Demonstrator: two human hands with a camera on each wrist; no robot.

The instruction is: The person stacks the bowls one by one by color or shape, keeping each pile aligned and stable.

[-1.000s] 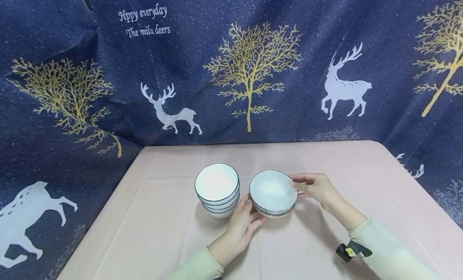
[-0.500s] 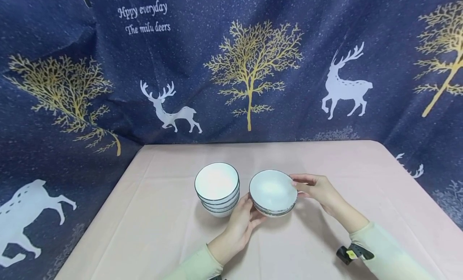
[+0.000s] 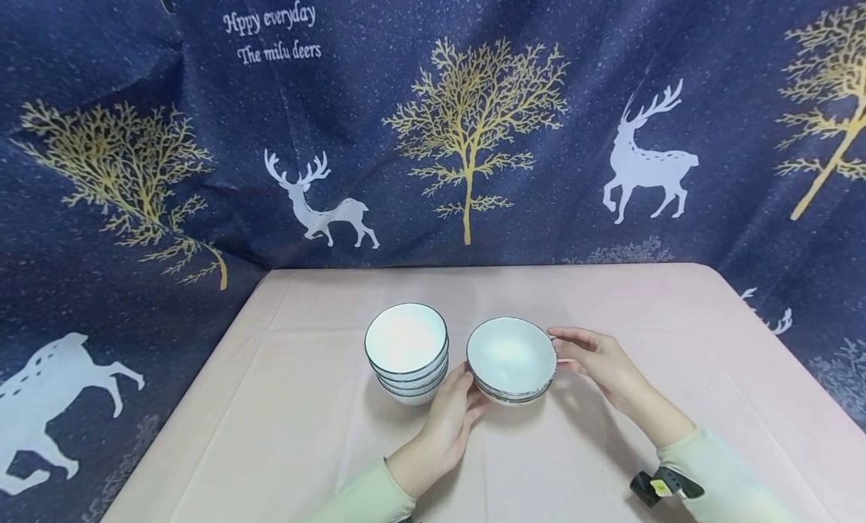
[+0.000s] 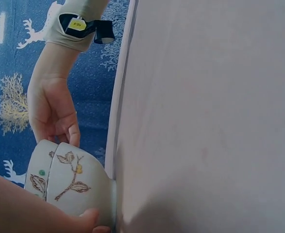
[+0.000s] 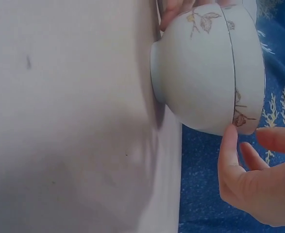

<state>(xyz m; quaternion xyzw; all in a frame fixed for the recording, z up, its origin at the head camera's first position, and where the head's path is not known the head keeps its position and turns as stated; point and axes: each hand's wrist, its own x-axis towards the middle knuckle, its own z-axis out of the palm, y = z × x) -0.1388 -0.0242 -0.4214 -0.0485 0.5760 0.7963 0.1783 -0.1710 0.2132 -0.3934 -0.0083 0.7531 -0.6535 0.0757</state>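
Two nested white bowls with dark rims (image 3: pixel 512 356) stand on the table, printed with brown leafy sprigs in the left wrist view (image 4: pixel 72 179). My left hand (image 3: pixel 443 425) holds them at their near left side, thumb up by the rim and fingers curving low round the wall. On the far side, my right hand (image 3: pixel 598 361) is beside the rim, its fingers loosely bent. A fingertip touches the outer wall near the upper bowl's edge in the right wrist view, while the thumb is off the rim. Just left stands a taller stack of similar bowls (image 3: pixel 406 343).
A pale pink cloth covers the table (image 3: pixel 325 448). Behind it hangs a dark blue curtain (image 3: pixel 541 230) with printed deer and trees. The taller stack is close to my left hand. A small black camera (image 3: pixel 646 489) is strapped at the right wrist.
My right hand has drawn back slightly to the right, its thumb coming off the bowl's rim. The left hand and both stacks stay where they were.
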